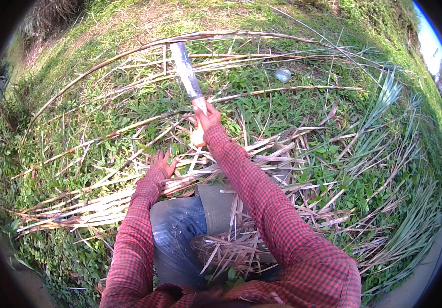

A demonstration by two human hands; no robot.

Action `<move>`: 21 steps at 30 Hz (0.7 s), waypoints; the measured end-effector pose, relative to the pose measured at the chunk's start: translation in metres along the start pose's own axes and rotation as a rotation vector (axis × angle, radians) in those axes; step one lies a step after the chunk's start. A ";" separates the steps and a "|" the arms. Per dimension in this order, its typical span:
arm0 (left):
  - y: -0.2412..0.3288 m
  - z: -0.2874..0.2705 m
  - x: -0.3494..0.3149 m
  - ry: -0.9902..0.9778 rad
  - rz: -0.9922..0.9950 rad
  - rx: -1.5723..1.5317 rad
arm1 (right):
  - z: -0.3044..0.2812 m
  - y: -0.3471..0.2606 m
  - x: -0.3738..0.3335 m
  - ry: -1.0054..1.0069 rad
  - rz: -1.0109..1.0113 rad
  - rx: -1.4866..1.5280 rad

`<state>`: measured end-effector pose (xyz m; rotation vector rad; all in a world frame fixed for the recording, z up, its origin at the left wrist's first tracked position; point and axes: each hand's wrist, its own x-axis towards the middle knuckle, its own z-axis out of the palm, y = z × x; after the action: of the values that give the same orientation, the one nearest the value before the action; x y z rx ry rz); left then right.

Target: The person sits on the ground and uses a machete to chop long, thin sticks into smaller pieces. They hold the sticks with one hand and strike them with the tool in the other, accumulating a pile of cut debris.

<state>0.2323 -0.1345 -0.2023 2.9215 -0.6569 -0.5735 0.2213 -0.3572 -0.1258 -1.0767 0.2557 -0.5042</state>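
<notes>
My right hand (209, 118) is wrapped round the pale-and-orange handle of a machete (185, 72). Its long, broad blade points away from me and overlaps a long dry stalk (221, 34) in the view. My left hand (163, 164) reaches forward with fingers spread, holding nothing, just beyond a bundle of cut cane-like stalks (90, 206) lying across in front of my knee. Whether its fingertips touch any stalk I cannot tell. Between the hands and the far stalks lies another long thin stalk (113, 134).
Dry strips and leaf scraps (236, 249) lie around my boots (217, 206). Long green leaves (411, 226) are heaped on the right. A clear round object (283, 75), perhaps plastic, rests in the grass beyond my right hand. Thick green growth covers the ground on the left.
</notes>
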 end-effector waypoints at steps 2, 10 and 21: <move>-0.002 -0.005 -0.002 -0.043 0.011 -0.052 | -0.005 -0.019 -0.016 0.014 0.036 -0.071; -0.004 -0.154 -0.129 1.275 0.169 -0.034 | -0.042 -0.073 -0.110 -0.001 0.022 -0.090; -0.153 -0.262 -0.202 0.606 -0.174 0.524 | -0.092 -0.085 -0.234 0.172 0.030 -0.094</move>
<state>0.2232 0.0928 0.0831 3.3641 -0.5256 0.5599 -0.0427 -0.3404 -0.1025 -1.1203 0.4495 -0.5633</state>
